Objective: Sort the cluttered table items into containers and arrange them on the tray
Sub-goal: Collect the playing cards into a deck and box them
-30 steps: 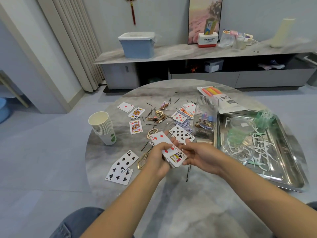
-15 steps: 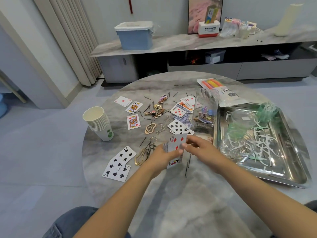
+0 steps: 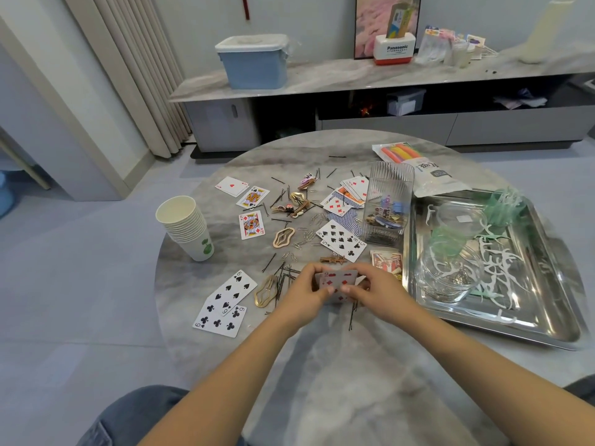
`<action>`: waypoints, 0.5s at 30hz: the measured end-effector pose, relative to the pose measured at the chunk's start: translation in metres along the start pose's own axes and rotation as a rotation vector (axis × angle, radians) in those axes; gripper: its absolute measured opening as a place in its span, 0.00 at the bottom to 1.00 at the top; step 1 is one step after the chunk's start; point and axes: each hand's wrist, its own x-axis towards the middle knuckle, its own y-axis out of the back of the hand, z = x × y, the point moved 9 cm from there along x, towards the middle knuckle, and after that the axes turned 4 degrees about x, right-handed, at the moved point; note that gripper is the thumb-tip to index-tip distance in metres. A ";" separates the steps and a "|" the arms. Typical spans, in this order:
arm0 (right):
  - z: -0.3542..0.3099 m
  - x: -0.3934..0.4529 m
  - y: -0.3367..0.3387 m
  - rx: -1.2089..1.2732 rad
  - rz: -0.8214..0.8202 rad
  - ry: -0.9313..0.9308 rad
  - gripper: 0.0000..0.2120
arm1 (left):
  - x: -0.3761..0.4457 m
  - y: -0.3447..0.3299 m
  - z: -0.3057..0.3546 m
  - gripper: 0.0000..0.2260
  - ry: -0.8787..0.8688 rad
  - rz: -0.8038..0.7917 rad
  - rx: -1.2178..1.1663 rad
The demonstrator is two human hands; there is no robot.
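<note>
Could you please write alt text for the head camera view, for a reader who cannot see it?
Both hands, left hand and right hand, grip a stack of playing cards over a round marble table strewn with cards and hairpins, beside a steel tray.

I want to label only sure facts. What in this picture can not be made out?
All in the head view:
- Cards: count and lower cards hidden by the left hand and right hand.
- Ribbed box: contents blurred behind its clear walls.
- Tray: right edge near the frame border, distorted.
- Card box: print too small to read.
</note>
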 end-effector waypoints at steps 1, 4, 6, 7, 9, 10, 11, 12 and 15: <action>0.000 0.000 -0.002 -0.003 -0.016 -0.003 0.11 | -0.001 -0.004 0.000 0.12 0.007 -0.018 -0.022; 0.003 0.000 -0.010 -0.002 -0.062 -0.034 0.11 | 0.000 -0.011 -0.002 0.14 0.040 -0.055 -0.071; 0.005 0.001 -0.012 0.008 -0.060 -0.045 0.07 | 0.000 -0.008 -0.004 0.16 0.061 -0.028 -0.060; 0.005 0.002 -0.012 0.023 -0.050 -0.045 0.06 | -0.001 -0.006 -0.004 0.16 0.068 -0.013 -0.057; 0.005 0.005 -0.011 0.045 -0.028 -0.040 0.04 | -0.001 -0.002 -0.003 0.14 0.057 -0.003 -0.014; 0.005 0.006 -0.011 0.052 -0.017 -0.037 0.04 | -0.001 -0.001 -0.002 0.12 0.042 -0.002 0.010; 0.004 0.008 -0.012 0.063 -0.010 -0.033 0.05 | -0.002 0.002 0.000 0.10 0.031 0.003 0.015; 0.002 0.009 -0.014 0.078 -0.011 -0.032 0.06 | -0.002 0.005 0.000 0.09 0.031 0.013 -0.008; 0.002 0.011 -0.023 0.101 -0.062 -0.056 0.09 | -0.003 0.009 -0.002 0.08 0.057 0.043 -0.113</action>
